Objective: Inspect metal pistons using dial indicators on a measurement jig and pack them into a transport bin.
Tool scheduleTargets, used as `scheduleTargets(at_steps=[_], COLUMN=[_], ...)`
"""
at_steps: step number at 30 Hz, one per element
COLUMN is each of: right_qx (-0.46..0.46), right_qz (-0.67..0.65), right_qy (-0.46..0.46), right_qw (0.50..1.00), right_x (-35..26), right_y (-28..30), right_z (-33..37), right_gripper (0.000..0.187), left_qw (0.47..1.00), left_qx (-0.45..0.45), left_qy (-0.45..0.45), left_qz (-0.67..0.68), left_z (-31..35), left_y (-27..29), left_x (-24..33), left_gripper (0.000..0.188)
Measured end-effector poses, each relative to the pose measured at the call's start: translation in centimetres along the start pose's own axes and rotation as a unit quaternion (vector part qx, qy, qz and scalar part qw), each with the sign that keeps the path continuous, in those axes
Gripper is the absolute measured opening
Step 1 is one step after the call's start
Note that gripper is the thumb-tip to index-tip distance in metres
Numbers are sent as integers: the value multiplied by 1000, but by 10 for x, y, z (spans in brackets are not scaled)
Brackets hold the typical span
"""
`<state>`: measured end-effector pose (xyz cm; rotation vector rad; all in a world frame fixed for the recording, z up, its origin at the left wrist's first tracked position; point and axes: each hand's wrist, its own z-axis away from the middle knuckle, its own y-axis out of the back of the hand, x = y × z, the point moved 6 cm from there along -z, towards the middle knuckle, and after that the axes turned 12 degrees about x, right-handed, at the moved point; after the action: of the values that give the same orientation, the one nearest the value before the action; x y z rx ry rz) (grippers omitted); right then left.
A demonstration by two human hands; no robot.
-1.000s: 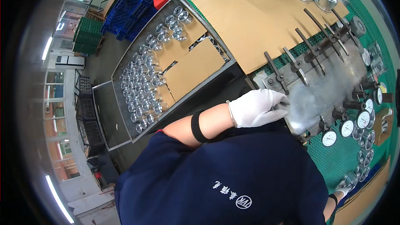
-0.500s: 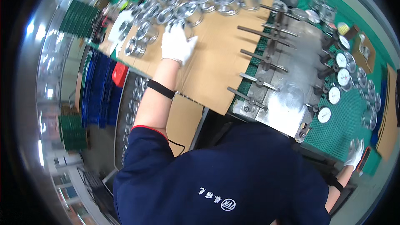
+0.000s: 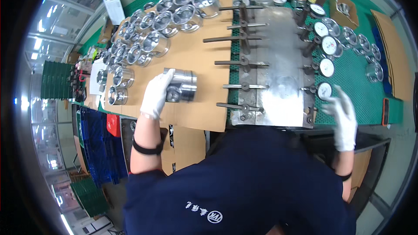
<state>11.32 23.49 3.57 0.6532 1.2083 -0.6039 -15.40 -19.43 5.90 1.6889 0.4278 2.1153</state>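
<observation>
My left hand point(image 3: 154, 96), in a white glove, grips a shiny metal piston point(image 3: 183, 86) tilted on its side above the cardboard sheet point(image 3: 198, 117). Its fingers wrap the piston's near left side. Several more pistons point(image 3: 155, 43) stand in rows on the far and left parts of the cardboard. My right hand point(image 3: 345, 119), also gloved, hovers over the front edge of the green mat with its fingers apart and nothing in them. Closest to it is a white-faced dial gauge point(image 3: 324, 91), one of several lined up along the steel plate point(image 3: 283, 100).
Dark rods point(image 3: 242, 63) jut from the plate's left side over the cardboard. More metal parts point(image 3: 374, 72) and an orange-edged phone point(image 3: 385, 112) lie on the green mat point(image 3: 355, 85) at right. A small open carton point(image 3: 344, 11) stands at the back. Blue crates point(image 3: 98, 143) are at left.
My left hand has come back from the rows with a piston in it. My right hand has moved left from beside the phone toward the dial gauges. The view has turned.
</observation>
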Motion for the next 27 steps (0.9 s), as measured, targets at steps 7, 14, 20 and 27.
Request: scheduleTargets(at_steps=[7,14,20,27], right_qx=[-228,-212,-224,-323], right_qz=[180,294,259,125], right_qy=[309,380,404,-235], right_qw=[906,851,848,908], right_x=[-62,-44,-41,31], right_y=[-127,-101,-97,-65], right_z=[57,21,10,9], right_gripper=[116,103,99,91], left_qw=[817,945,846,840], left_qx=[-138,-184,-113,-47], left_qy=[-558,-227,-482,-510], left_qz=[-48,-145,-199,-182], left_z=[130,122,136,119], left_y=[-91,-156,-213,-229], left_x=[89,60,75,73], left_gripper=[28,60,80,74])
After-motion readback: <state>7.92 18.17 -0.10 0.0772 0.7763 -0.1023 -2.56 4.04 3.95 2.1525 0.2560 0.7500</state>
